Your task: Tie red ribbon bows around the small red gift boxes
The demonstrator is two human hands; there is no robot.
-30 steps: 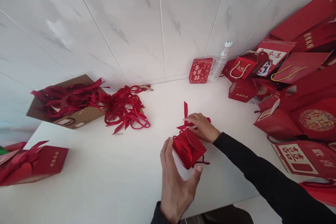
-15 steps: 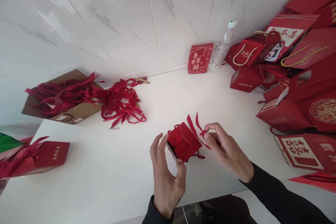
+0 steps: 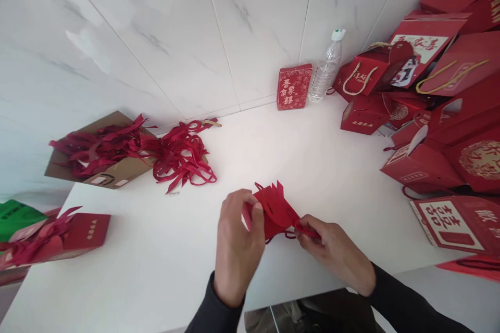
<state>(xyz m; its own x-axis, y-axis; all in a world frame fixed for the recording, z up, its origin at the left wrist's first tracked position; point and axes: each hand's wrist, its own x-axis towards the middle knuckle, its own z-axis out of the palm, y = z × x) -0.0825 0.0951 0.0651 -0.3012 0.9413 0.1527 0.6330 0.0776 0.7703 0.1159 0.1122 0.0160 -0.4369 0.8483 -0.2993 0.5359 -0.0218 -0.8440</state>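
A small red gift box [image 3: 274, 209] with dark cord loops sits on the white table in front of me. My left hand [image 3: 239, 242] pinches the box's left flap between thumb and fingers. On the other side, my right hand [image 3: 338, 250] grips a red ribbon [image 3: 310, 231] close against the box's right corner. How far the ribbon runs across the box is hard to tell, as both are the same red. The fingertips of my right hand are partly hidden by the ribbon.
Loose red ribbons [image 3: 183, 156] spill from a cardboard box [image 3: 113, 174] at the back left. A ribboned red box [image 3: 91, 234] stands at the left edge. Along the wall are a red packet [image 3: 294, 87] and a plastic bottle [image 3: 325, 75]. Red gift boxes [image 3: 437, 166] crowd the right.
My left hand has closed from a spread pose onto the box's left flap. My right hand has lowered, bringing the ribbon down to the box's right corner.
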